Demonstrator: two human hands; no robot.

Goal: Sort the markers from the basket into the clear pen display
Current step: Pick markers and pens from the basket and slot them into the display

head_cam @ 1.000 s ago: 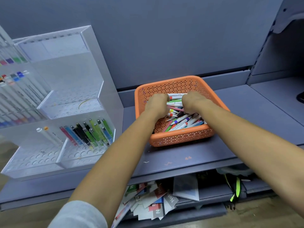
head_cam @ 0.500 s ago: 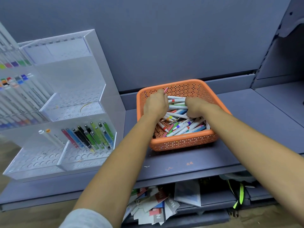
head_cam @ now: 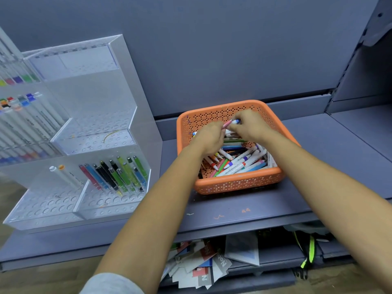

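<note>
Pink marker (head_cam: 227, 123) pinched in the left hand (head_cam: 210, 137); the right hand (head_cam: 251, 126) pinches a blue-tipped marker (head_cam: 236, 121) beside it, above the far side of the orange basket (head_cam: 239, 181) of loose markers (head_cam: 239, 164). The clear pen display (head_cam: 95, 145) stands at the left end of the shelf (head_cam: 233, 211).

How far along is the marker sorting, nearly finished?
Not nearly. Done: a row of coloured markers stands in the clear display. In hand: over the orange basket, the left hand holds a pink marker and the right hand pinches a blue-tipped marker. Left: a heap of markers lies in the basket.
</note>
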